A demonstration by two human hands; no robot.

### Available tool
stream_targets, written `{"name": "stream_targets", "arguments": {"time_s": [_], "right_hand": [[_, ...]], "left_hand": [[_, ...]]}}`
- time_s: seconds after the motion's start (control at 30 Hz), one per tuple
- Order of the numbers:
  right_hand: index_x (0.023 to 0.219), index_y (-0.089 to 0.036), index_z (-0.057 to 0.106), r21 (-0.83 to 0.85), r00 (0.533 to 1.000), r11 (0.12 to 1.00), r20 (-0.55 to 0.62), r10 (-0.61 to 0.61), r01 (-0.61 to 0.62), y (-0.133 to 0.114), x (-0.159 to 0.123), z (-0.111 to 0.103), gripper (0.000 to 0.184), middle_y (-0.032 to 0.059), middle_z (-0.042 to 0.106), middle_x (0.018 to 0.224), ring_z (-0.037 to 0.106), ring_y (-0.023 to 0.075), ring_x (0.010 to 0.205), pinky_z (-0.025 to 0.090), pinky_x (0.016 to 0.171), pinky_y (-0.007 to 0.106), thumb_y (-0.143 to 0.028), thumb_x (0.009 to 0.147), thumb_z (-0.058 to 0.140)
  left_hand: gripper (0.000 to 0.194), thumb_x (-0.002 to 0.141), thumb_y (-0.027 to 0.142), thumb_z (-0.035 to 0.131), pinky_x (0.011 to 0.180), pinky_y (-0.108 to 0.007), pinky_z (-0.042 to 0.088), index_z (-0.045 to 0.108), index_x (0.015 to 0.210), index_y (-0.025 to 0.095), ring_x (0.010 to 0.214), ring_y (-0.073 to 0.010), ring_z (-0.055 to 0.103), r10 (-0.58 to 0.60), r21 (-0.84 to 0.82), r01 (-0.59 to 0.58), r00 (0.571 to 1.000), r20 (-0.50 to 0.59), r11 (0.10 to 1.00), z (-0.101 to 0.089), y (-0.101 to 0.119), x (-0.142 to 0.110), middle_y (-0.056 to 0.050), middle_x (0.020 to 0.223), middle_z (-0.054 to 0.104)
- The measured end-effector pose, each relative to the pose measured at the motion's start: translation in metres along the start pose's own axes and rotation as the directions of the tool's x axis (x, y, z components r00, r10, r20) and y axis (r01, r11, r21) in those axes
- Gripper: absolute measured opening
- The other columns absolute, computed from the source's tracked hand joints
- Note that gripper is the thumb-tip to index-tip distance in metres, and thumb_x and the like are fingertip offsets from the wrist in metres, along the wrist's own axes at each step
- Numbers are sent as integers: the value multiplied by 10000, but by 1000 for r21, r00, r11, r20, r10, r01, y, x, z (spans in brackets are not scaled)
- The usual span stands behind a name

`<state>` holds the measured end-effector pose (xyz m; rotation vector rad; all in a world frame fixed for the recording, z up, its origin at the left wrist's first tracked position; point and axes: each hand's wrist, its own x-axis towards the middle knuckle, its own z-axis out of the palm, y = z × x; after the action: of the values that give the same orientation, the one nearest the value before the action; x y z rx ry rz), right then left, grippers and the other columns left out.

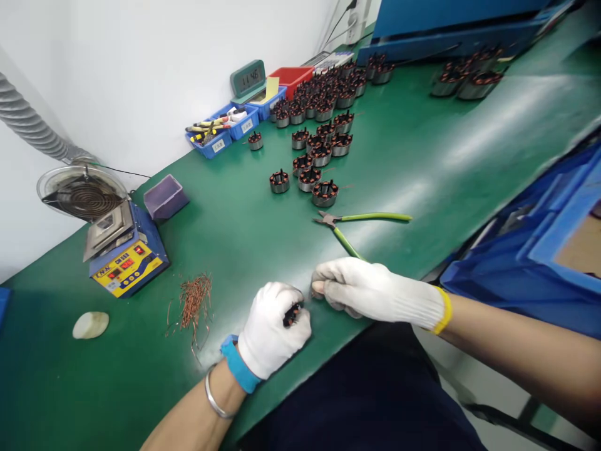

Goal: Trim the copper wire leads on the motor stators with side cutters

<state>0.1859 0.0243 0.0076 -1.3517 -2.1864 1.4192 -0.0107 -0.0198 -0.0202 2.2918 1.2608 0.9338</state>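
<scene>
Wrapped in white glove fabric, my left hand (276, 327) is closed around a motor stator (292, 314); only its dark top and a bit of copper winding show between the fingers. My right hand (359, 287), in a white glove with a yellow cuff, is just to the right with thumb and fingers pinched together. Whatever it pinches, if anything, is too small to make out. Beyond the right hand lie green-handled cutters (375, 217), jaws apart. To the left of my left hand is a loose heap of copper wire offcuts (195, 302).
Several wound stators (325, 193) stand in rows toward the back. A blue soldering unit (126, 257), a purple bin (165, 198) and a whitish lump (91, 325) are at left. Blue tool trays (216, 145) and a clock (248, 79) line the wall. Blue crates (521, 250) stand at right.
</scene>
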Motion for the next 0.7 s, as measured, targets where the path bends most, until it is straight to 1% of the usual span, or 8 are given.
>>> {"name": "stream_targets", "arguments": {"time_s": [0.1,0.17,0.27,0.33,0.4,0.5,0.6,0.7], "right_hand": [[688,-212,515,-214,1000,977,-29,-11,4,2,-8,-3,237,-34,550,581,482,105,491,311,470,222,-327,875,427],[664,-214,537,-339,998,939,41,-49,60,0,-15,-7,210,-25,572,595,505,116,526,301,488,232,-279,843,451],[823,-238,631,-385,997,921,-18,-74,61,-8,-17,-19,148,-1,668,760,593,151,642,352,535,247,-314,816,505],[955,-241,661,-330,998,944,-65,-17,-5,-15,-7,-28,248,19,704,859,636,179,714,402,565,254,-392,777,575],[912,-220,693,-214,990,976,128,60,-32,-22,10,-34,288,23,712,799,652,178,690,442,562,247,-437,735,624],[729,-177,683,-12,878,990,460,128,-138,-28,34,-31,259,14,667,614,640,154,592,495,551,234,-431,679,685],[689,-149,657,118,838,959,521,162,-259,-23,43,-19,295,21,647,574,627,146,547,528,546,245,-429,625,721],[636,-132,651,165,847,970,528,66,-178,-11,34,-6,378,55,645,569,608,145,507,516,520,250,-507,678,658]], "left_hand": [[108,766,115,515,745,-351,494,559,823,195,789,-195,591,0,-6,0,1000,1,1000,1,1,0,-68,840,655],[121,767,100,504,743,-345,491,556,815,197,785,-190,586,-6,-11,6,1000,6,1000,1,1,0,-61,834,652],[132,762,80,499,737,-338,482,549,801,196,776,-184,577,-13,-14,13,1000,8,1000,1,3,0,-54,820,642],[137,760,70,496,730,-334,475,543,793,194,769,-181,570,-13,-11,13,1000,5,1000,1,4,1,-51,811,634],[124,767,77,498,717,-331,470,539,781,193,759,-179,564,-16,-9,16,1000,10,1000,1,4,1,-48,802,628],[95,785,109,503,680,-329,466,527,750,193,723,-177,552,-12,-10,12,1000,0,1000,2,2,2,-44,765,610],[77,772,122,506,677,-337,487,526,749,192,724,-181,565,-22,-14,22,999,-26,1000,3,0,2,-53,783,611],[48,750,175,535,710,-346,542,552,793,186,794,-201,623,-24,-22,23,997,-71,999,5,3,0,-88,892,639]]}}
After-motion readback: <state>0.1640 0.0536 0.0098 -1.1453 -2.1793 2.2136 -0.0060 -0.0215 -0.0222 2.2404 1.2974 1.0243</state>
